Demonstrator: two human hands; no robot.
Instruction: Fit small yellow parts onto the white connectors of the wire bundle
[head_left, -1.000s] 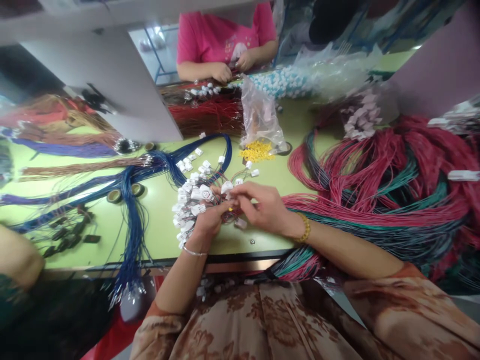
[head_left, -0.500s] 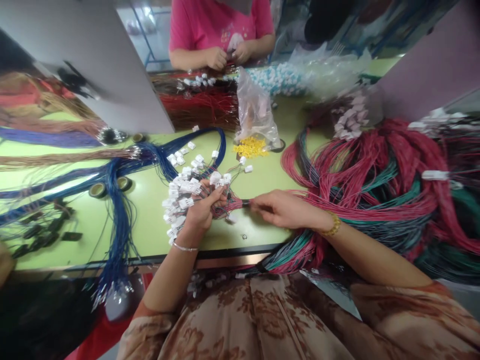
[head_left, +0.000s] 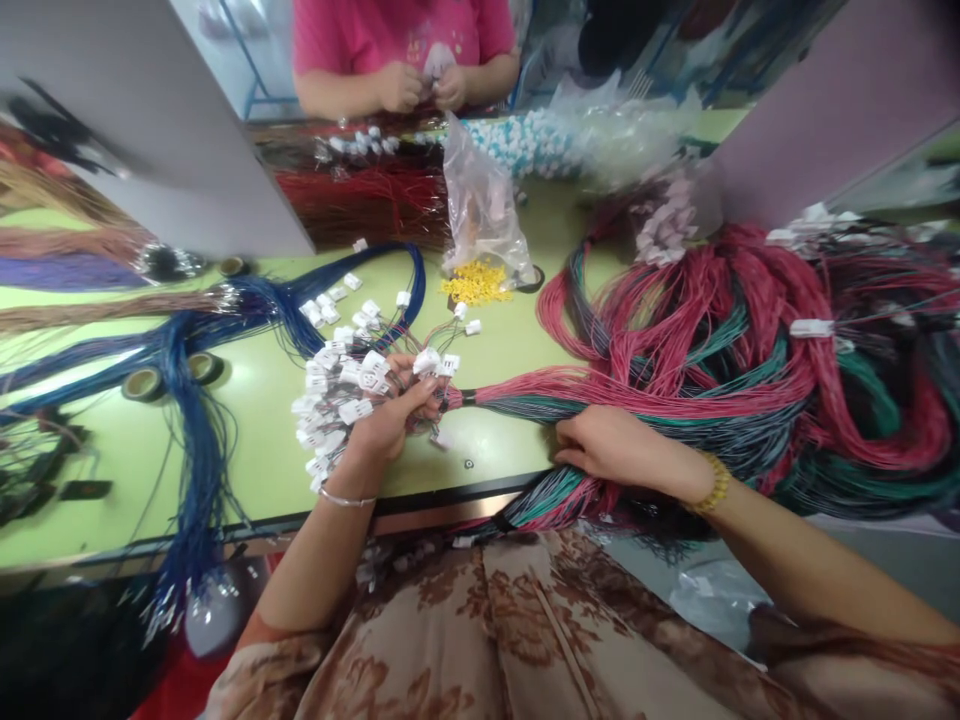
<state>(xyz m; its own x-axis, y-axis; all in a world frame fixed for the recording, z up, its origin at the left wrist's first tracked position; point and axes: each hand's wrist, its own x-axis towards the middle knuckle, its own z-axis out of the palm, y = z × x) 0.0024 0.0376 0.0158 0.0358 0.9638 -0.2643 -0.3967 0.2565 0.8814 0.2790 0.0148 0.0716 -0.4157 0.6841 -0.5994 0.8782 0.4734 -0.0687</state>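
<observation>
My left hand [head_left: 397, 408] is closed around a wire bundle [head_left: 525, 388] of red, green and grey strands, close behind its white connectors [head_left: 330, 385]. The connectors fan out to the left of the hand and over it. Just right of my fingers, a black tape band [head_left: 468, 397] wraps the bundle. My right hand [head_left: 607, 447] is at the lower edge of the bundle, farther right, its fingers curled together. Whatever lies between those fingertips is hidden.
Piles of red and green wires [head_left: 720, 330] cover the right side. Blue wires [head_left: 187, 400] hang over the front edge at left, near tape rolls [head_left: 142, 384]. Yellow pieces [head_left: 480, 283] spill from a plastic bag [head_left: 480, 200]. Across the table, a person in pink [head_left: 405, 50] handles small parts.
My right hand has moved right, away from the black tape band, and slightly down. My left hand keeps its hold on the bundle. The view has shifted a little to the right.
</observation>
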